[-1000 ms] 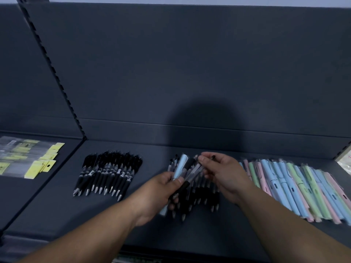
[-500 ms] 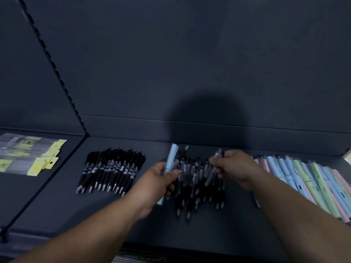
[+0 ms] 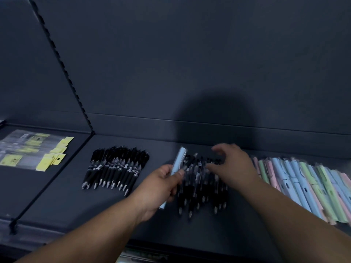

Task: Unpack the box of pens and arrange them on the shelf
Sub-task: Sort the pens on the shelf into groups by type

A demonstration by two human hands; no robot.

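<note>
On the dark shelf (image 3: 57, 202), my left hand (image 3: 161, 186) grips a light blue wrapped pen (image 3: 178, 162) and several clear-barrelled black pens beside it. A loose pile of black pens (image 3: 201, 185) lies in the middle of the shelf. My right hand (image 3: 231, 166) hovers over the pile's far end with fingers loosely curled and nothing held. A neat row of black pens (image 3: 115, 168) lies to the left.
Pastel blue, green and pink wrapped pens (image 3: 303, 179) lie in a row at the right. Clear packets with yellow tags (image 3: 34, 150) lie on the neighbouring shelf at the left, past a slotted upright (image 3: 62, 67). The back panel (image 3: 190, 63) rises behind.
My right hand has let go of the pen it pinched and now hovers over the middle pile. My left hand has stayed put with the blue pen.
</note>
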